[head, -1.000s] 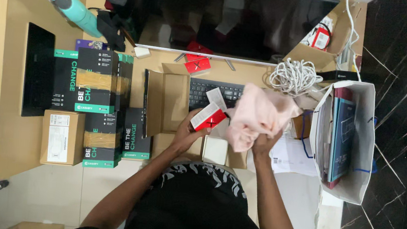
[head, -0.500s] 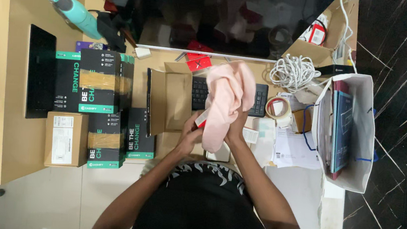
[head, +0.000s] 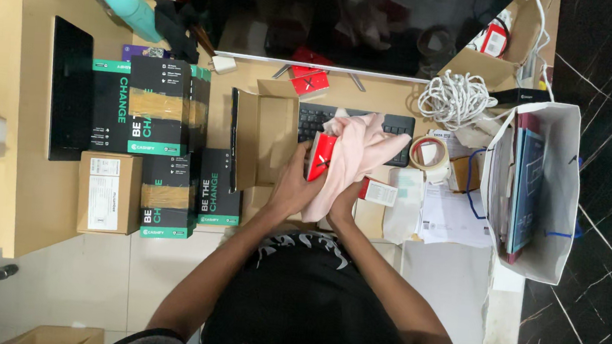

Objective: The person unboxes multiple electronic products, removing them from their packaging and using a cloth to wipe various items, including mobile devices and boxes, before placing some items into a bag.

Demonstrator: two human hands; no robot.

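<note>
My left hand (head: 294,182) holds a small red and white box (head: 321,156) upright over the desk. My right hand (head: 344,201) grips a pale pink cloth (head: 355,154), which is pressed against the right side of the box and drapes over my fingers. Both hands are just in front of a black keyboard (head: 395,128) and right of an open brown cardboard box (head: 265,135).
Stacked black and green boxes (head: 152,118) and a brown carton (head: 109,192) lie at left. A tape roll (head: 429,152), a white cable coil (head: 456,98), papers (head: 449,218) and a white paper bag (head: 541,189) sit at right. A monitor (head: 349,21) stands behind.
My right hand brought the pink cloth from the right over to the red box, then lowered it against the box. The box turned upright in my left hand.
</note>
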